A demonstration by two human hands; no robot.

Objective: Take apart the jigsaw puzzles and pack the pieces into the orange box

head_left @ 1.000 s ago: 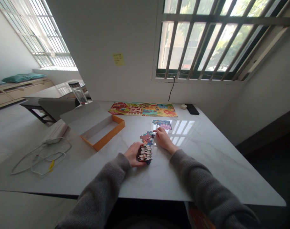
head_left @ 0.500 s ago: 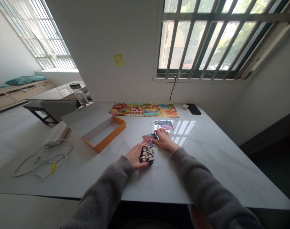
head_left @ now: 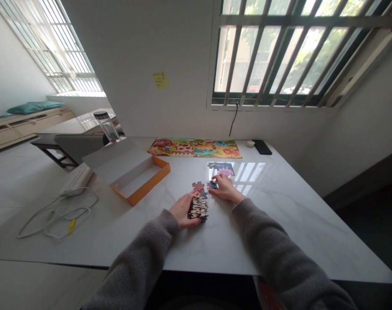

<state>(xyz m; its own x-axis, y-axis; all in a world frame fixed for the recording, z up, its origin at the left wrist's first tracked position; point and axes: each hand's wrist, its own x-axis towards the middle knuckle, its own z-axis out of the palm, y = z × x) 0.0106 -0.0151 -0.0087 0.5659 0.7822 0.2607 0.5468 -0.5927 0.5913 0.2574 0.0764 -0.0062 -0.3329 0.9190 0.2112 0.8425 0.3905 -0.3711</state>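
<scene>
My left hand (head_left: 182, 210) is closed around a stack of jigsaw pieces (head_left: 199, 208), seen edge-on, low over the white table. Just past the stack lies a reddish jigsaw piece (head_left: 198, 186). Between the thumb and fingers of my right hand (head_left: 224, 187) is a dark blue jigsaw piece (head_left: 211, 185), held at the tabletop. A joined blue and pink section of puzzle (head_left: 221, 167) lies flat just beyond my right hand. Farther back, against the wall, a long colourful assembled puzzle (head_left: 196, 148) shows a barn and animals.
An open orange-edged box (head_left: 149, 182) stands on the left of the table (head_left: 299, 224). Beyond it are a white cable (head_left: 76, 211) and a clear bottle (head_left: 108, 128). A black phone (head_left: 262, 147) and a small white round object (head_left: 250, 144) lie at the back right.
My right hand has shifted slightly right with the dark blue piece, drawing it away from the reddish piece. My left hand and its stack have barely moved.
</scene>
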